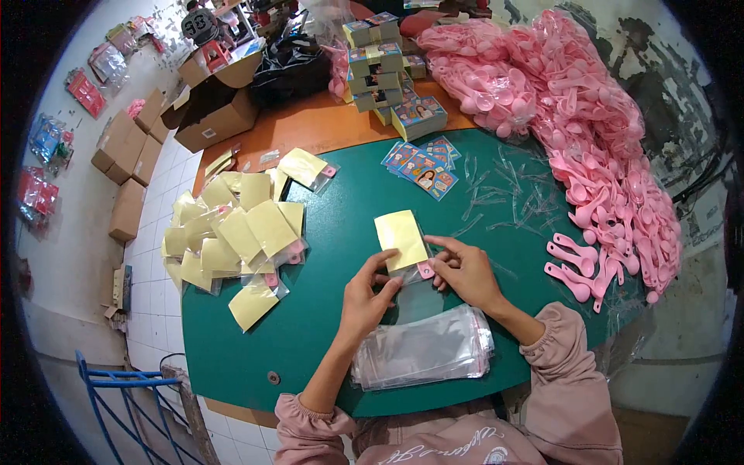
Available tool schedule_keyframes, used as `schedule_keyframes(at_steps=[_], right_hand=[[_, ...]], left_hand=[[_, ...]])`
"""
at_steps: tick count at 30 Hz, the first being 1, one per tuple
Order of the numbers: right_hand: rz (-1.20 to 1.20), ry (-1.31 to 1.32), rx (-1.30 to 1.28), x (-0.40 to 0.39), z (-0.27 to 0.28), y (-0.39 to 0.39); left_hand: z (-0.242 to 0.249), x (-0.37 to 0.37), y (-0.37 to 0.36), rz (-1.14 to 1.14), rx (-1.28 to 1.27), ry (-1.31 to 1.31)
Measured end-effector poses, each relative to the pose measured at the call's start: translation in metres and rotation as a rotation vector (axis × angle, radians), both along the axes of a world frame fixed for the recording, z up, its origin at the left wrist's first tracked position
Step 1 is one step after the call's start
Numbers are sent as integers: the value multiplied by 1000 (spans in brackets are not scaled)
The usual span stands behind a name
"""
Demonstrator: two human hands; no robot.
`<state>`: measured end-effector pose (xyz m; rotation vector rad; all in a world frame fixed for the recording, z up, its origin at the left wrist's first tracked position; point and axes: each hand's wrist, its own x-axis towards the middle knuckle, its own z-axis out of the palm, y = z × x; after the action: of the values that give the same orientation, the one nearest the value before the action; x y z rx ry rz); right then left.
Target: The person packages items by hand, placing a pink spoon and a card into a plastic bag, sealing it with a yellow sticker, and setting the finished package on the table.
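Observation:
Between my hands, over the green tabletop, is a clear plastic bag (408, 273) with a yellow card (401, 239) in it. The pink handle end of a spoon (425, 269) shows at the card's lower right corner. My left hand (370, 293) pinches the bag's lower left side, thumb and fingers closed. On the other side my right hand (467, 273) grips the right edge with bent fingers. Just below my hands lies a stack of clear flat plastic bags (422, 349). The spoon's bowl is hidden behind the card.
At left is a heap of packed bags with yellow cards (248, 232). Pink measuring spoons (577, 263) pile up at right. Printed cards (425, 169) lie at the back, near bundled card stacks (376, 62). Clear plastic strips (504, 190) are scattered around. A blue metal frame (132, 380) stands lower left.

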<state>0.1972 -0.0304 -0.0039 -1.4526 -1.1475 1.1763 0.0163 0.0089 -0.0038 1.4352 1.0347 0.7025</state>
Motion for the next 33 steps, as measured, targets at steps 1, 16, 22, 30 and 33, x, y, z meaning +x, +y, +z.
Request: schedule_keyframes(at_steps=[1,16,22,30,33], right_hand=[[-12,-6,3,2,4,-2],[-87,-1204,54,163,10,-67],[5,-1195,137,169,13,-56],[45,-1250,188,183,6,-47],[-106,-1178,142,172,8,-45]], left_hand=[[1,-3,0,14,19,53],[14,7,-7,-83,754,732],[-6,24,-4,-138,488,272],[-4,13,5,-233,294,132],[-16,15,13,-336,1,-311]])
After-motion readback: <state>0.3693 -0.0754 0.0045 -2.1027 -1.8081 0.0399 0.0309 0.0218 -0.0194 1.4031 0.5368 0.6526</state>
